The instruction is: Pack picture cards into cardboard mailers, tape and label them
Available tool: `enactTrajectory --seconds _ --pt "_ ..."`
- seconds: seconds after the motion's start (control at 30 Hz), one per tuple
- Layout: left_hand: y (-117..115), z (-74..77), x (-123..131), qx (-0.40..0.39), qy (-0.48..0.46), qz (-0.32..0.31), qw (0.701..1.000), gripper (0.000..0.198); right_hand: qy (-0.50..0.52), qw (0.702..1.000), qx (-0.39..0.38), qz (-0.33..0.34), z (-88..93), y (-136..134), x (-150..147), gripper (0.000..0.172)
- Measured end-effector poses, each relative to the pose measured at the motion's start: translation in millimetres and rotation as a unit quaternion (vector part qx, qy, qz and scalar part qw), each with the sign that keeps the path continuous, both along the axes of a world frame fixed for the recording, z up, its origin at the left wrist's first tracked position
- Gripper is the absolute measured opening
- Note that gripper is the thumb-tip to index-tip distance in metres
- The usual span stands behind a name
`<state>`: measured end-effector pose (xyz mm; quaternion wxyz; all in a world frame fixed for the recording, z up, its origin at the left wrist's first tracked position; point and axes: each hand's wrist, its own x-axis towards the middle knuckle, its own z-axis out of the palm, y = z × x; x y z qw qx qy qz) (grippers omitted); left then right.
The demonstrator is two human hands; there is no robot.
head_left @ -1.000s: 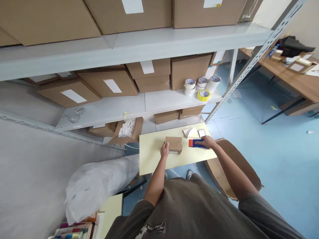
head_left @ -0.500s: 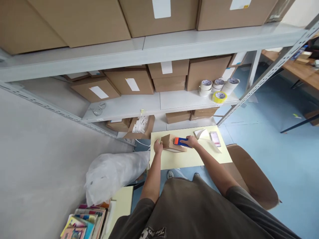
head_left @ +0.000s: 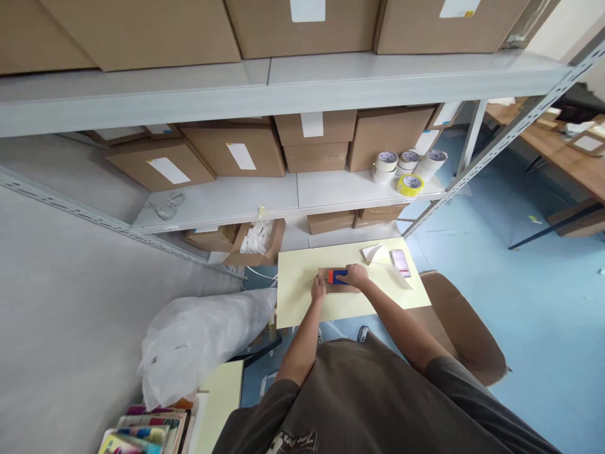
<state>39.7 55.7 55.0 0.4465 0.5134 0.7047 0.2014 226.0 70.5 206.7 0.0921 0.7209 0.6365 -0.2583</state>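
Note:
A small brown cardboard box (head_left: 338,288) lies on a pale yellow table (head_left: 302,296) in front of me. My left hand (head_left: 318,289) grips the box's left end. My right hand (head_left: 357,275) is closed on a blue and orange tape dispenser (head_left: 337,276), which rests on top of the box. A white paper sheet (head_left: 372,253) and a phone (head_left: 401,262) lie at the table's far right.
Grey metal shelving (head_left: 293,192) behind the table holds cardboard boxes (head_left: 236,151) and several tape rolls (head_left: 409,183). An open cardboard box (head_left: 467,334) stands on the blue floor to the right. A white plastic bag (head_left: 198,340) lies left; books (head_left: 142,432) are at bottom left.
My right hand carried the tape dispenser from the table's right side onto the box. The box was tipped up half a second ago and now lies flat; my left hand stayed on it.

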Motion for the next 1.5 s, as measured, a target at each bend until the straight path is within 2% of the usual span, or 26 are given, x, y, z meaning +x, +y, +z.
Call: enactTrajectory --seconds 0.1,0.17,0.37,0.47,0.63,0.7,0.77,0.83,0.93,1.03,1.13,1.23,1.33,1.43,1.5 --pt "-6 0.4 32 -0.051 0.016 0.031 0.998 0.065 0.000 1.000 -0.005 -0.014 4.1 -6 24 0.049" --pt "-9 1.5 49 -0.057 0.025 0.022 0.998 0.068 0.003 0.999 -0.014 -0.030 5.0 -10 39 0.048" --pt "-12 2.2 70 -0.049 0.019 -0.019 0.998 0.061 0.061 0.998 -0.003 -0.026 -3.4 -25 88 0.050" --pt "-10 1.4 72 -0.019 0.003 -0.039 0.999 0.055 0.069 0.997 0.000 -0.023 -7.3 -37 140 0.052" --pt "-3 -4.5 68 -0.024 0.024 -0.029 0.999 0.052 0.043 0.996 -0.029 -0.072 -5.1 -65 257 0.049" --pt "-1 -8.2 66 -0.022 0.020 -0.028 0.999 0.053 0.048 0.993 -0.040 -0.097 -2.6 -76 286 0.050" --pt "1 -11.2 63 -0.016 0.014 -0.025 0.999 0.055 0.053 0.992 -0.041 -0.110 -2.2 -84 297 0.051" --pt "3 -12.8 57 -0.015 0.010 -0.020 1.000 0.057 0.061 0.991 -0.035 -0.118 -4.4 -89 291 0.052" --pt "8 -12.3 41 -0.033 0.001 -0.019 0.999 0.060 0.095 0.987 -0.023 -0.130 -9.0 -88 265 0.053" --pt "15 -9.3 18 -0.061 -0.003 -0.011 0.998 0.065 0.129 0.983 0.000 -0.132 -9.0 -79 225 0.052" --pt "25 -2.7 -7 -0.036 0.017 -0.004 0.999 0.069 0.124 0.986 0.019 -0.107 -3.0 -65 176 0.050" --pt "33 10.5 -29 -0.001 0.052 0.022 0.998 0.065 0.120 0.989 0.021 -0.080 7.1 -48 123 0.049" --pt "37 30.9 -44 0.005 0.009 0.040 0.999 0.055 0.118 0.991 0.016 -0.057 19.2 -30 73 0.052" --pt "31 52.3 -46 0.038 -0.079 -0.006 0.996 0.054 0.086 0.996 0.029 -0.022 31.4 -15 31 0.054" --pt "26 62.8 -40 0.038 -0.059 0.005 0.998 0.053 0.062 0.997 0.036 -0.004 37.9 -8 11 0.055"
